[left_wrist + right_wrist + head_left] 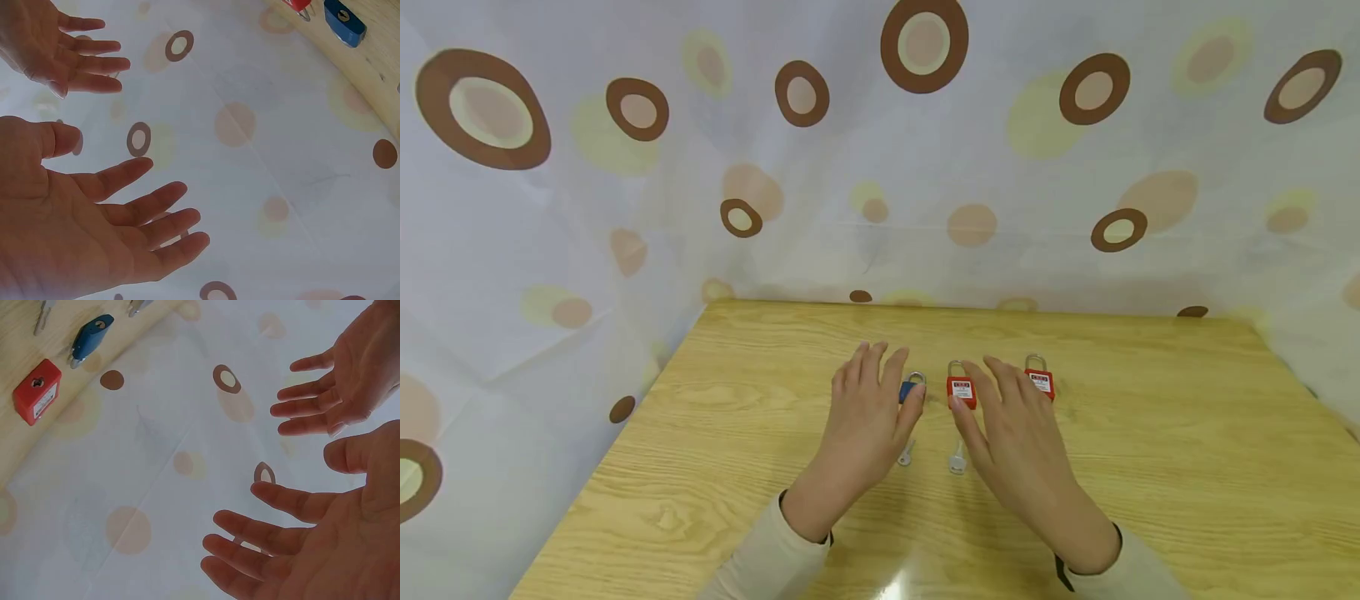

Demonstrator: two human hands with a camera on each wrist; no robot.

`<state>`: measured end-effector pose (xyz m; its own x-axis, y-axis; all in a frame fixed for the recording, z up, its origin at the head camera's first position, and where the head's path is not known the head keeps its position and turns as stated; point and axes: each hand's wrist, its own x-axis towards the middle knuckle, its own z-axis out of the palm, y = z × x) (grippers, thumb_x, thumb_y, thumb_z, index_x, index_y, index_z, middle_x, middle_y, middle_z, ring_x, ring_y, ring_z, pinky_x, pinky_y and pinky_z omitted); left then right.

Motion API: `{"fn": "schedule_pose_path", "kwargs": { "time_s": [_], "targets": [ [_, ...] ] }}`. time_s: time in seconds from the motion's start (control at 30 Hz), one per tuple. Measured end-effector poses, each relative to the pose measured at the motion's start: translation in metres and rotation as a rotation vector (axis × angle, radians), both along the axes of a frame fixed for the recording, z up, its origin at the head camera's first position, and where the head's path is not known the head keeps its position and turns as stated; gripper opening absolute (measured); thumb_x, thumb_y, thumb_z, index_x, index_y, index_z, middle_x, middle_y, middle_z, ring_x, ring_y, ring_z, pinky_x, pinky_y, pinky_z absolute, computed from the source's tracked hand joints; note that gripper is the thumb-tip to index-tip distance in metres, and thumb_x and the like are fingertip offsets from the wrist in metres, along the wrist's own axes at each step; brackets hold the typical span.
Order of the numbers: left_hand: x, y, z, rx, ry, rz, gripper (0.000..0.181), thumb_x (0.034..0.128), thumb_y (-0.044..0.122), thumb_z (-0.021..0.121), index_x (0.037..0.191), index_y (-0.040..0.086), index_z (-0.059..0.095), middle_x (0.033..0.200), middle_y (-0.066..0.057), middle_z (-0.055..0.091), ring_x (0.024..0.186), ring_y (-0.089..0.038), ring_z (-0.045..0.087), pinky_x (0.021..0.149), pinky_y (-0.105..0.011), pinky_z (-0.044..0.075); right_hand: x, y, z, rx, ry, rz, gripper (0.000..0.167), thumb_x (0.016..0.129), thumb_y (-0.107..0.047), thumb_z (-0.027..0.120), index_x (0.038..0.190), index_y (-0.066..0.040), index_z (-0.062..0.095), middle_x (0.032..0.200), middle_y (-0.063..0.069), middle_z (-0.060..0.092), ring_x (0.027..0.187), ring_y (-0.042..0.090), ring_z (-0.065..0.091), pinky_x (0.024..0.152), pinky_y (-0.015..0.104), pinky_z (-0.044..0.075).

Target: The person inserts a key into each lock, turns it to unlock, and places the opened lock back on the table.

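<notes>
I had both hands in my head view, the left hand [868,417] and the right hand [1022,437], spread loosely with thumbs apart from the fingers; the wrist views showed me palms with nothing in them. They seemed to hover above the tabletop [1150,467] rather than press on it. Beyond the left thumb lay the blue padlock [909,394], with the middle red padlock [961,392] beside it and the far red padlock [1041,384] further right. All three had their shackles pointing away from the person, I supposed so that the keyholes faced the near side, within easy reach. The left key [906,456] and the middle key [957,463] lay nearer the person, each roughly below a lock, which looked to me like deliberate pairing. The right hand blocked my view below the far red padlock, so I couldn't tell whether another key lay there. Its fingers also hid part of that lock's edge. A dotted cloth [865,150] hung behind and beside the table.
</notes>
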<state>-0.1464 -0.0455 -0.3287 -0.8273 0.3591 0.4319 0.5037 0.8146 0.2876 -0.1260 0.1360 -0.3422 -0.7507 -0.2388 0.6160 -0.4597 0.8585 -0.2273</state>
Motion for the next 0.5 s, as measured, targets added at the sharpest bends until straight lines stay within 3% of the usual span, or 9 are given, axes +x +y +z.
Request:
{"fn": "schedule_pose_path", "kwargs": {
  "time_s": [0.27, 0.5],
  "targets": [
    [-0.001, -0.009, 0.005, 0.05, 0.059, 0.023, 0.041, 0.1026, 0.028, 0.046, 0.133, 0.0, 0.05, 0.133, -0.023, 0.046, 0.126, -0.04, 0.041, 0.102, -0.056, 0.034, -0.001, -0.014, 0.003, -0.013, -0.107, 0.01, 0.044, 0.098, -0.027, 0.056, 0.133, -0.001, 0.051, 0.131, 0.025, 0.05, 0.119, 0.043, 0.046, 0.093, 0.06, 0.04],
    [-0.004, -0.019, 0.013, 0.121, 0.014, 0.053, 0.039, 0.1027, 0.029, 0.045, 0.128, 0.0, 0.054, 0.13, -0.022, 0.05, 0.122, -0.04, 0.044, 0.099, -0.056, 0.037, -0.006, -0.029, 0.002, 0.008, -0.171, 0.019, 0.043, 0.099, -0.03, 0.054, 0.13, 0.0, 0.054, 0.127, 0.024, 0.053, 0.118, 0.042, 0.048, 0.089, 0.058, 0.044]
  ]
}}
